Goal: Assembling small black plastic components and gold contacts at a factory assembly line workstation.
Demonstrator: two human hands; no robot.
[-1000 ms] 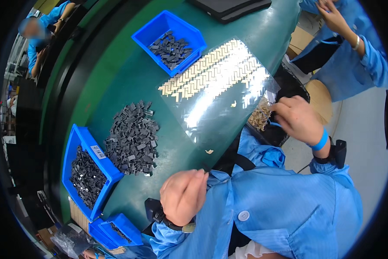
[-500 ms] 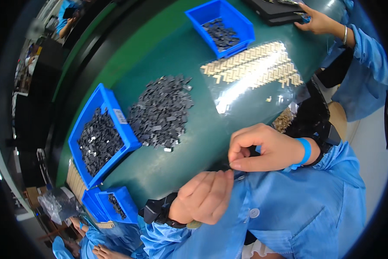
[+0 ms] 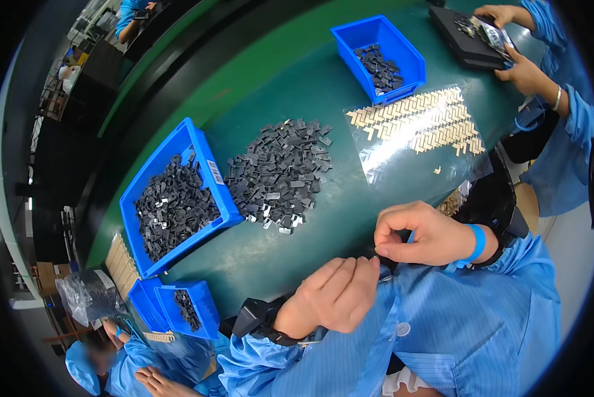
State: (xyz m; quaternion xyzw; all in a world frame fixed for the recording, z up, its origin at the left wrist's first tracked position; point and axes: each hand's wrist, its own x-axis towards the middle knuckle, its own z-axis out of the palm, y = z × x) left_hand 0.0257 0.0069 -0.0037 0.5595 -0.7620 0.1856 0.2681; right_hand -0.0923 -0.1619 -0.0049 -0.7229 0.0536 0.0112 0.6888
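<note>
My left hand (image 3: 337, 294) is closed, fingertips pinched together at the table's near edge. Close beside it, my right hand (image 3: 421, 233) pinches thumb against forefinger, the tips of both hands almost meeting. A tiny dark piece seems to sit between the fingertips, too small and hidden to name. Beyond my hands lies a loose pile of small dark grey rectangular pieces (image 3: 287, 169). To its left, a large blue bin (image 3: 133, 228) holds many more of them. Right of the pile, a clear plastic sheet (image 3: 383, 162) carries rows of small beige strips (image 3: 436, 109).
A blue bin (image 3: 413, 49) with dark pieces stands at the far side. Smaller blue bins (image 3: 208, 311) sit at the lower left, near a clear plastic bag (image 3: 88, 298). A co-worker's hands (image 3: 528, 73) handle a silvery packet over a black tray (image 3: 459, 40). Another person (image 3: 145, 370) sits at lower left.
The whole view has shifted, so the table things appear farther right. My hands stay pinched close together. The co-worker at the far right now has two hands at the black tray.
</note>
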